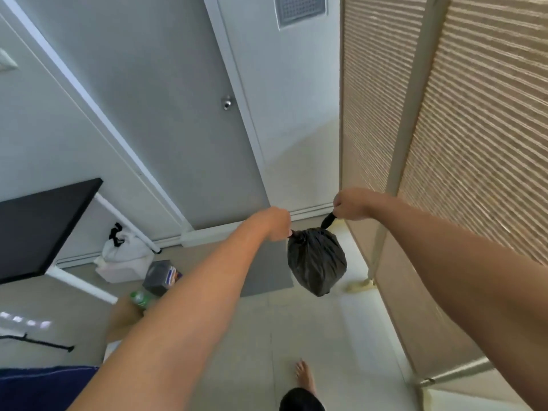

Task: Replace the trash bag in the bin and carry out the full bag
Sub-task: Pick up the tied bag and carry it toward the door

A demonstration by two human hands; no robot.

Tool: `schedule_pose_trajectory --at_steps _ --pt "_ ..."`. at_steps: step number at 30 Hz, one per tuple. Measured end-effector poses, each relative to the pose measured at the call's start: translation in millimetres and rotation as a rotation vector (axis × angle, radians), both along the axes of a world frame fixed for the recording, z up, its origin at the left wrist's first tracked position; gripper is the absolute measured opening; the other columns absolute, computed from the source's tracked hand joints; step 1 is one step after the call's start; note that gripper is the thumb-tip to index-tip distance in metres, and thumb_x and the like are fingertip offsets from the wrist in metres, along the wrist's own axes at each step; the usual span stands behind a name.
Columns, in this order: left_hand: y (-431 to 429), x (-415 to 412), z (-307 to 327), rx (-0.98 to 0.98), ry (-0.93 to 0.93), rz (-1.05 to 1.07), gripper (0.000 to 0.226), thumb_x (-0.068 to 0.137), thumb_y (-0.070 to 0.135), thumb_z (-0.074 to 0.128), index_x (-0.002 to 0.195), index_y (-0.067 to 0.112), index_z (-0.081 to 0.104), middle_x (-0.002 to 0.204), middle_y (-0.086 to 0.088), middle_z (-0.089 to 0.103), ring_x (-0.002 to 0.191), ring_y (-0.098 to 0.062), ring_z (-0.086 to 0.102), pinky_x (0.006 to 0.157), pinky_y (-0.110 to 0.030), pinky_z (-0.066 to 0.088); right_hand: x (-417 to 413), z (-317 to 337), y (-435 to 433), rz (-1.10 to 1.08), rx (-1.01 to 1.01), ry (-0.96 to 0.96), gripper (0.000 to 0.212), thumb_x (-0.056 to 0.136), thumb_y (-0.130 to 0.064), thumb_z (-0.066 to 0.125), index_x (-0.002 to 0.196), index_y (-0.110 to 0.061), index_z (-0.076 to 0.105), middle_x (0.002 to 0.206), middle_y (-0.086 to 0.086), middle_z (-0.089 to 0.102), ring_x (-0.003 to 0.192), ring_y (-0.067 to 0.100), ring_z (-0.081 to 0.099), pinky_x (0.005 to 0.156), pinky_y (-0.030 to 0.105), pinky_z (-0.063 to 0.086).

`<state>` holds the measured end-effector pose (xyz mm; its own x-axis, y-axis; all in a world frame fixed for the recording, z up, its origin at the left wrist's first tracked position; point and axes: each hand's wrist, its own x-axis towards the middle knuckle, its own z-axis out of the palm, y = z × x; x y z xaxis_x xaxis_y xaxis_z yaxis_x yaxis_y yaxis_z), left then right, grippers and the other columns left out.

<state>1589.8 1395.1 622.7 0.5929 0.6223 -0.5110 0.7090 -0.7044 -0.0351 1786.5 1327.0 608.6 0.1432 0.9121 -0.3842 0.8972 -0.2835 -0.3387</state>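
A small full black trash bag [316, 261] hangs in the air in front of me, above the tiled floor. My left hand [277, 223] grips one twisted end of the bag's neck on its left. My right hand [350, 204] grips the other black end, pulled up and to the right. The bag's top is gathered tight between the two hands. No bin shows in this view.
A grey door [166, 114] with a round knob [226, 102] stands ahead, a grey mat [267, 277] at its foot. A woven screen [462, 137] lines the right. A black table [38, 226], white bags [126, 256], a box and a green bottle [141, 298] sit at left. My bare foot [304, 378] is below.
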Motion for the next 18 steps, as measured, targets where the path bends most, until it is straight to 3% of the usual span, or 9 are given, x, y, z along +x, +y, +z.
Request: schedule_pose_trajectory --at_steps 2,4,7,10,13,18 --pt "24.3 11.9 -11.2 -0.008 0.009 -0.018 0.037 0.100 0.028 0.046 0.103 -0.004 0.062 0.108 -0.020 0.064 0.099 -0.034 0.061 0.074 -0.038 0.047 13.5 -11.1 17.2 -0.023 -0.039 -0.019 0.018 0.092 -0.020 0.047 0.086 -0.008 0.060 0.080 0.005 0.057 0.074 0.022 0.053 0.058 0.029 0.037" --pt "53.0 21.0 -24.9 -0.016 -0.031 -0.014 0.033 0.099 0.028 0.048 0.098 -0.001 0.064 0.105 -0.018 0.066 0.088 -0.032 0.062 0.063 -0.032 0.040 24.3 -22.0 36.8 -0.046 -0.050 -0.032 0.019 0.091 -0.015 0.048 0.075 -0.008 0.055 0.071 0.005 0.052 0.061 0.019 0.045 0.053 0.028 0.033" --pt "91.1 34.0 -43.2 -0.048 -0.110 0.016 0.030 0.096 0.024 0.051 0.089 -0.002 0.062 0.098 -0.020 0.067 0.076 -0.032 0.058 0.062 -0.033 0.041 38.3 -33.5 66.5 -0.070 -0.053 -0.036 0.021 0.091 -0.017 0.052 0.072 -0.009 0.056 0.068 0.005 0.051 0.057 0.017 0.042 0.052 0.028 0.031" --pt "128.5 47.5 -60.2 -0.088 -0.126 0.035 0.025 0.094 0.022 0.053 0.075 0.007 0.060 0.083 -0.019 0.062 0.067 -0.027 0.051 0.063 -0.035 0.041 49.0 -50.9 97.1 -0.116 -0.057 -0.004 0.021 0.092 -0.017 0.054 0.083 -0.003 0.066 0.071 0.005 0.054 0.057 0.015 0.044 0.052 0.027 0.033" --pt "162.7 63.5 -78.8 -0.115 -0.146 0.037 0.029 0.094 0.023 0.053 0.068 0.011 0.055 0.071 -0.011 0.056 0.067 -0.026 0.054 0.064 -0.035 0.045 58.5 -68.8 125.6 -0.156 -0.065 0.037 0.023 0.092 -0.016 0.051 0.090 0.000 0.067 0.071 0.005 0.056 0.056 0.016 0.045 0.051 0.027 0.033" --pt "207.3 91.6 -108.6 -0.181 -0.112 0.060 0.026 0.095 0.025 0.052 0.080 0.006 0.061 0.087 -0.014 0.064 0.071 -0.025 0.056 0.057 -0.031 0.041 83.1 -101.6 174.0 -0.153 -0.111 0.055 0.027 0.091 -0.010 0.045 0.103 -0.009 0.069 0.094 0.007 0.066 0.074 0.020 0.057 0.058 0.027 0.043"
